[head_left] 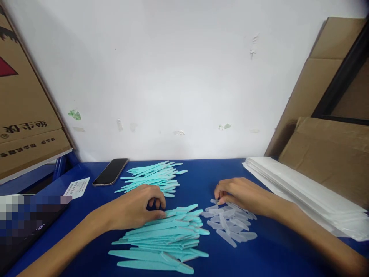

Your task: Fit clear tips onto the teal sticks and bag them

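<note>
My left hand [138,206] rests on the blue table [259,254] with fingers curled down onto the far edge of a near heap of teal plastic strips [165,238]. What the fingers pinch, if anything, is hidden. My right hand [236,192] lies knuckles-up with fingertips pressed onto the far end of a small pile of clear, frosted plastic caps [229,223]. A second heap of teal strips [152,176] lies farther back, behind my left hand.
A black phone [111,171] and a white card [77,187] lie at the back left. A stack of clear white sleeves [305,192] lies at the right, before leaning cardboard [331,154]. A cardboard box [25,115] stands at the left. A white wall closes the back.
</note>
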`<state>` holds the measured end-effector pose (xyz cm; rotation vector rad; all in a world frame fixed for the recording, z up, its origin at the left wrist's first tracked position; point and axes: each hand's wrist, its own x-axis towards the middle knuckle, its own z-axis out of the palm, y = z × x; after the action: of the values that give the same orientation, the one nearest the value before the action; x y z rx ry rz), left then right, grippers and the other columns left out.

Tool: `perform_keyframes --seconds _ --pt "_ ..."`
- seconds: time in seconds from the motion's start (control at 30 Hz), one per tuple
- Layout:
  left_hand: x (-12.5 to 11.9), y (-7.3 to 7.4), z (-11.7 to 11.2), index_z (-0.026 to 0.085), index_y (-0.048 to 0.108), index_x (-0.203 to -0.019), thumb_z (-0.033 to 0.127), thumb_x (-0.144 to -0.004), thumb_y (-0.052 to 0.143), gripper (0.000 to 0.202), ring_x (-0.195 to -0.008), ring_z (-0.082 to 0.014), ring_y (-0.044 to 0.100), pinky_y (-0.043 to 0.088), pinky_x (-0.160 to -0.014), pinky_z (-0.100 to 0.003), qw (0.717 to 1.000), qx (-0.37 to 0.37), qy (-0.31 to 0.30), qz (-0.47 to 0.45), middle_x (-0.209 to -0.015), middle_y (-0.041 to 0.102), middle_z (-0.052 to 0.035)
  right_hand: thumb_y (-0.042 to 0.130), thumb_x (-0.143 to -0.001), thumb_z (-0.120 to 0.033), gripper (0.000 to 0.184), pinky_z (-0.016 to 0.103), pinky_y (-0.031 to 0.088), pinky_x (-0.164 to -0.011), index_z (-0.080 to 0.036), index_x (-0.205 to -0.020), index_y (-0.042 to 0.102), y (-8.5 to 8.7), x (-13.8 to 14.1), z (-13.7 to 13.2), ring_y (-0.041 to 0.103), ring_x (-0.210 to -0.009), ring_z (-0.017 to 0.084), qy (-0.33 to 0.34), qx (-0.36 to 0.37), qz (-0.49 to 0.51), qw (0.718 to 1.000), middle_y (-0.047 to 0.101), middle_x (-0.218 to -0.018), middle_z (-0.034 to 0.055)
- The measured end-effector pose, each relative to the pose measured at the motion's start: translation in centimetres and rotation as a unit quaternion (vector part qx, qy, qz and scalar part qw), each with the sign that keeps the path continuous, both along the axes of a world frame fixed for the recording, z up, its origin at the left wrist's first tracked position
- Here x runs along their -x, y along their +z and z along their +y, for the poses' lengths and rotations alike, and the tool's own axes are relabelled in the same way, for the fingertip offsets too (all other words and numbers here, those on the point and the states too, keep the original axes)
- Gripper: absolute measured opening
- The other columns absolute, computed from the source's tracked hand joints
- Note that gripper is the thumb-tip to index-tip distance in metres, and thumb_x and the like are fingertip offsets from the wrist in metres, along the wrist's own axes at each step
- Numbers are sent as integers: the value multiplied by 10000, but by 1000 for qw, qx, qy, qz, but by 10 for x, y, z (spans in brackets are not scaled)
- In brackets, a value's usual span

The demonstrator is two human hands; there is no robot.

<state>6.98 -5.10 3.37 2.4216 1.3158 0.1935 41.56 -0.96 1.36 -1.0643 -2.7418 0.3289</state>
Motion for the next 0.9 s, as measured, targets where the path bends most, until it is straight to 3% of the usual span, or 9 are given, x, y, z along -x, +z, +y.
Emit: perform_keyframes --seconds 0.23,0.53,0.67,0.9 --pt "4 3 4 236 748 -911 442 -895 659 225 -771 -175 643 478 -621 -239 998 59 5 -17 -891 709 -22 559 -948 -159 148 271 477 -654 -211 -919 695 1 4 -4 724 -804 198 -7 -11 -4 1000 754 -903 30" --pt "12 -1 8 242 757 -904 519 -910 625 306 -693 -173 611 434 -553 -237 996 74 -15 -39 -810 696 -30 567 -971 -185 138 270 438 -643 -225 -893 673 -4 3 -3 697 -767 179 -7 -30 -14 999 731 -892 6" --pt "13 -6 11 241 734 -947 483 -994 516 329 -754 -175 623 456 -626 -247 999 26 -13 -41 -895 712 -31 525 -1015 -230 158 263 431 -629 -232 -944 666 -7 2 -1 703 -775 181 -4 -77 -3 997 747 -918 9" --pt "-1 -15 9 255 649 -1192 399 -1077 354 348 -967 -213 640 498 -832 -309 991 -105 -10 -77 -1102 696 -56 442 -1069 -309 238 254 477 -662 -240 -1113 665 -5 10 -9 727 -803 173 -3 -156 41 987 760 -992 21"
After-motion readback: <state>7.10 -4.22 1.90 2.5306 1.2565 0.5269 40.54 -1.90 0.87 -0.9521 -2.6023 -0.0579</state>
